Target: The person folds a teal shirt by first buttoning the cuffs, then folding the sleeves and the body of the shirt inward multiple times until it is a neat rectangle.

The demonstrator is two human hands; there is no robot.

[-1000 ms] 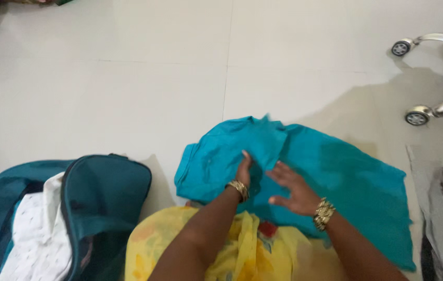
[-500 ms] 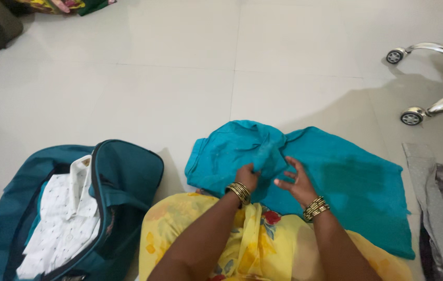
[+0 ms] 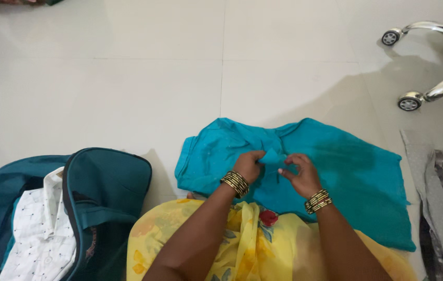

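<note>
Both hands, left hand and right hand, pinch a small fold of the teal cloth; it looks soft, light, best held by its edges.

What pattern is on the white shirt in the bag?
The white shirt has small dark dots; head view, lying in the open teal bag.

You are looking down at a floor of large, glossy off-white tiles, with thin grout lines crossing at the far middle. At the far right stand two chrome chair legs, each ending in a small dark caster, and they throw a soft grey shadow across the tiles. The light is even and bright, with a faint sheen on the tiles at the left.
</note>
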